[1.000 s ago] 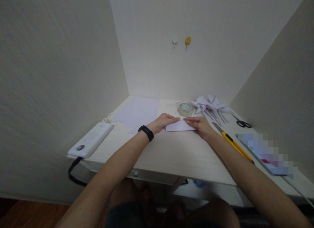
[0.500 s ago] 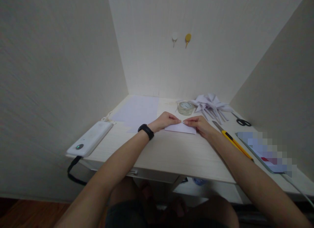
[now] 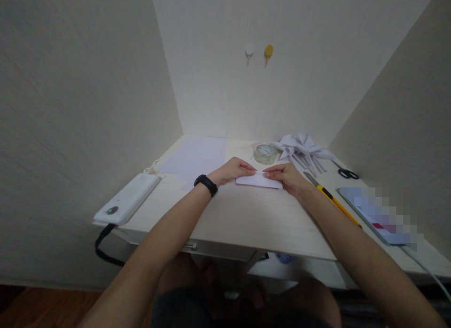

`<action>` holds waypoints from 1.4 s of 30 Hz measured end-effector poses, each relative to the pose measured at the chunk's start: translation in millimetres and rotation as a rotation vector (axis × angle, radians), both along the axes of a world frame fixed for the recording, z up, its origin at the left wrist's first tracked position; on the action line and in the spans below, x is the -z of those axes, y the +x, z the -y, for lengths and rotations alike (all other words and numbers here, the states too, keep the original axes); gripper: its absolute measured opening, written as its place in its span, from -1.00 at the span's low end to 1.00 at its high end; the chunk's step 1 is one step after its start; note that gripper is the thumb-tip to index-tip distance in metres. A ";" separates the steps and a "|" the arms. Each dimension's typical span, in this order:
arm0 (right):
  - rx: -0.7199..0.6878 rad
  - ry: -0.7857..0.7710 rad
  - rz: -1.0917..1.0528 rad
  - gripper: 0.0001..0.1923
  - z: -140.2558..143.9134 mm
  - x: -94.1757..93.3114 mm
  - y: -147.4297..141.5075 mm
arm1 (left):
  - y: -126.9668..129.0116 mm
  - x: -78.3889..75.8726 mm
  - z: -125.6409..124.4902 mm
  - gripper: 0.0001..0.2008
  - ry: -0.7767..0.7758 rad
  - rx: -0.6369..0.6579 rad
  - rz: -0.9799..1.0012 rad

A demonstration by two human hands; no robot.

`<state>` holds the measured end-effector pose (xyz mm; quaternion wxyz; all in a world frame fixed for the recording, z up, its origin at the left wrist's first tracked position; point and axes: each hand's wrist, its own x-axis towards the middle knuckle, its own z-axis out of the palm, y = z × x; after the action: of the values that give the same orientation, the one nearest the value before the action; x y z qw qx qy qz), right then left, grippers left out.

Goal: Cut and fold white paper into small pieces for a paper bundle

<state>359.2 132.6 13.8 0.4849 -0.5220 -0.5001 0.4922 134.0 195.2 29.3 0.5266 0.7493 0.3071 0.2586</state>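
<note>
A small folded white paper (image 3: 259, 181) lies flat on the pale wooden desk (image 3: 246, 220). My left hand (image 3: 233, 170), with a black band on its wrist, presses the paper's left part with its fingertips. My right hand (image 3: 284, 175) presses the right part. The fingertips of both hands nearly meet over the paper's far edge. Most of the paper is hidden under my fingers.
A roll of clear tape (image 3: 265, 153) and a pile of folded paper shapes (image 3: 303, 148) sit behind my hands. A sheet of paper (image 3: 194, 158) lies at the left, a white power bank (image 3: 127, 203) at the desk's left edge. A yellow utility knife (image 3: 331, 200), scissors (image 3: 345, 172) and a tablet (image 3: 378, 217) lie at the right.
My fingertips have stayed on the folded paper, shifting slightly along its far edge. The view has tilted a little; nothing else on the desk moved.
</note>
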 end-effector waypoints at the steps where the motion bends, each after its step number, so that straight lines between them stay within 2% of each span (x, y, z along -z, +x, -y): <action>1: -0.001 0.002 -0.003 -0.58 0.3 -0.9 0.1 | -0.1 -0.1 -0.7 -0.67 0.006 0.006 0.001; 10: -0.047 -0.022 -0.059 -0.56 4.2 -5.2 -2.0 | -3.7 -3.3 0.9 -0.66 0.005 0.030 0.019; 17: -0.069 -0.006 -0.092 -0.59 4.7 -8.7 2.8 | -5.5 -5.1 -1.3 -0.67 -0.215 0.036 0.124; 20: -0.084 -0.028 -0.110 -0.59 4.9 -7.3 3.1 | -5.9 -4.4 -0.8 -0.65 -0.259 0.050 0.144; 26: -0.094 -0.024 -0.122 -0.59 4.7 -2.2 0.1 | -2.0 3.7 0.8 -0.64 -0.254 0.044 0.157; 31: -0.119 -0.024 -0.109 -0.58 4.7 -4.2 1.3 | 0.5 3.3 2.7 -0.67 -0.275 0.011 0.176; 36: -0.117 -0.049 -0.101 -0.59 5.6 -7.5 2.6 | -4.4 -1.6 2.3 -0.62 -0.267 0.070 0.149; 42: -0.154 -0.060 -0.104 -0.61 5.7 -4.6 4.6 | -8.5 -1.3 -0.8 -0.57 -0.149 0.129 0.070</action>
<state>363.8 126.9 18.4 0.4551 -0.4700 -0.4981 0.5691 125.5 196.0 30.6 0.6069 0.7166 0.2580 0.2269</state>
